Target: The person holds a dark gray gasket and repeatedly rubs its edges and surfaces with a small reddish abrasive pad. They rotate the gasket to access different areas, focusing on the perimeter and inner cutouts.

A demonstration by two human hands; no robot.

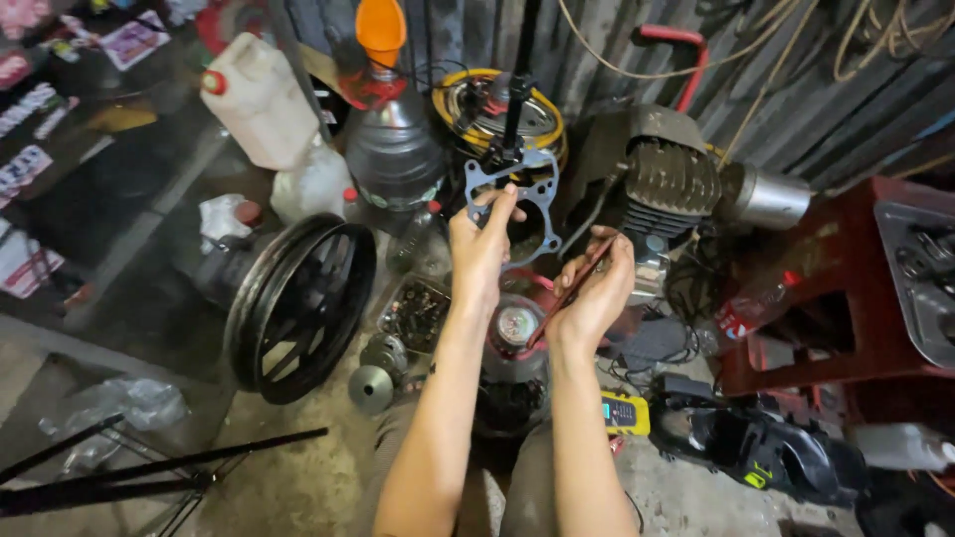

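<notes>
Two hands are working close together in the head view, raised above a cluttered workshop floor. The left hand (482,244) is closing its fingers around the lower edge of a thin grey gasket (517,199), holding it upright with the thumb pressing on the front. The right hand (595,288) is curling around a slim flat reddish tool (572,288), which is slanting down toward the wrist, just beside the gasket's lower right corner. Behind the gasket, a black rod is standing in front of a yellow-rimmed round part (502,114). To the right, a finned engine block (671,184) is sitting next to a red stool (826,298). To the left, a black wheel (303,303) is leaning upright, with a white jug (261,99) and a dark bottle carrying an orange funnel (381,35) behind it. Below the forearms, a yellow handheld device (625,413) is lying on the floor.
</notes>
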